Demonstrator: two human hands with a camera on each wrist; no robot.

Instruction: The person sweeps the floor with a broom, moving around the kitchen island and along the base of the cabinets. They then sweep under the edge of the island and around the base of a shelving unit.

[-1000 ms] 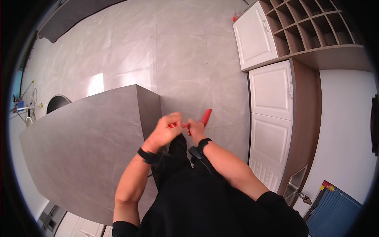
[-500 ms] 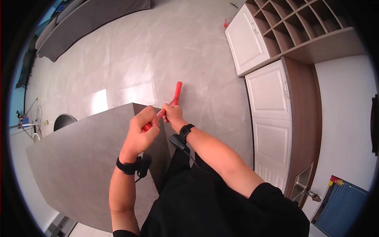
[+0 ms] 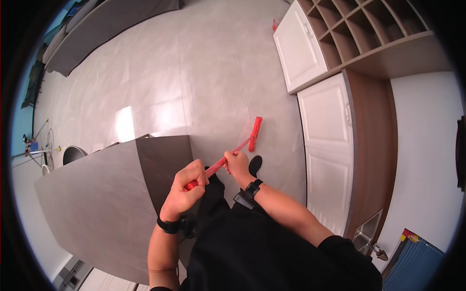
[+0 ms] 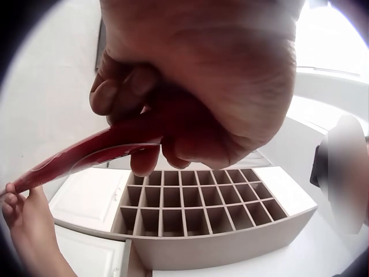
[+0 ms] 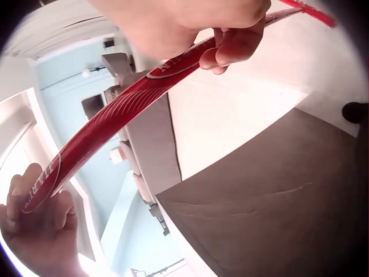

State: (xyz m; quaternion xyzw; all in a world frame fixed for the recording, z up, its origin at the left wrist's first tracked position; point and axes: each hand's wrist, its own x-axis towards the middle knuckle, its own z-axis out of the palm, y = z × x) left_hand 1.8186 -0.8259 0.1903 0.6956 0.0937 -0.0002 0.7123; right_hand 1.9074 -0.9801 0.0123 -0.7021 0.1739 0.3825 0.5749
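A red broom with a long red handle (image 3: 216, 166) slants from the person's hands to its red bristle head (image 3: 255, 134), low over or on the floor; contact cannot be told. The left hand (image 3: 186, 188) grips the handle's upper end, its fingers curled round it, also in the left wrist view (image 4: 202, 75). Farther down the handle, the right hand (image 3: 238, 167) holds it with curled fingers. In the right wrist view the printed red handle (image 5: 109, 118) runs between the right hand (image 5: 196, 23) and the left hand (image 5: 43, 225).
A grey counter (image 3: 97, 194) stands at the left, its corner near the left hand. White cabinets (image 3: 325, 116) and a brown cubby shelf (image 3: 361, 29) line the right. A dark shoe (image 3: 255, 166) is on the floor (image 3: 208, 87) near the broom head. A grey sofa (image 3: 111, 26) is at the far left.
Over the last half second the broom head has swung right and nearer the body. Both hands have moved right and closer to the body, still holding the handle.
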